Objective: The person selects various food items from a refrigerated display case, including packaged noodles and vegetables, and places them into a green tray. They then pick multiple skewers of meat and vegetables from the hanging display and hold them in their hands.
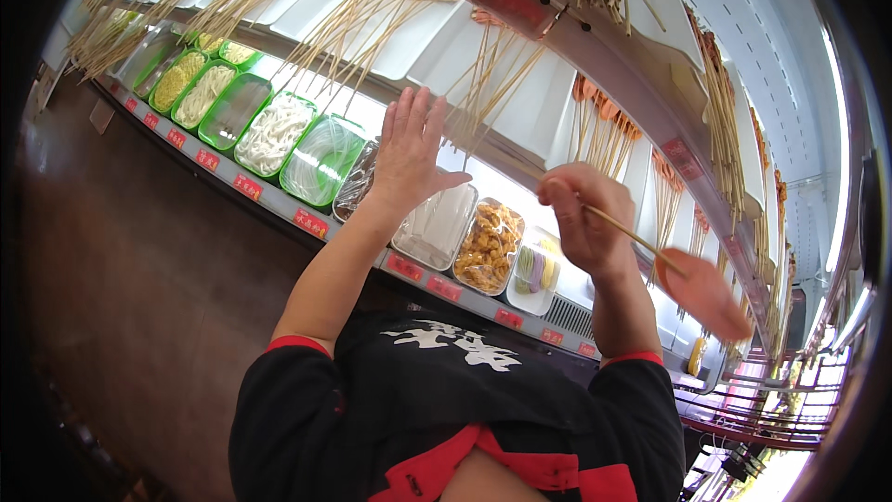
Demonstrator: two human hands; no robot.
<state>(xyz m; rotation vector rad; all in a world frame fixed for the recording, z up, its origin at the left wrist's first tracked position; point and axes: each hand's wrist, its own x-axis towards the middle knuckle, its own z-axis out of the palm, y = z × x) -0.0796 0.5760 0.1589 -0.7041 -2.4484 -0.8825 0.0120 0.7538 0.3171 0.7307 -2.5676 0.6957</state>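
My right hand (589,216) is closed around the thin wooden stick of a skewer, with a flat pinkish-orange slice of food (704,293) on its end to the right. My left hand (412,146) is raised with its palm down and fingers extended, the thumb apart, and holds nothing that shows. It is over the front of the display shelf, near a pack wrapped in dark film (357,178) and a clear-covered tray (439,223). Just above and between my hands, skewer sticks (488,94) hang from a white tray (550,108).
Green tubs of white noodles (275,132) line the lower shelf, beside a wrapped tray of golden-brown pieces (488,247). A shelf rail (606,49) curves overhead. Bundled skewers (725,125) overhang at right. Red labels (310,222) run along the front edge.
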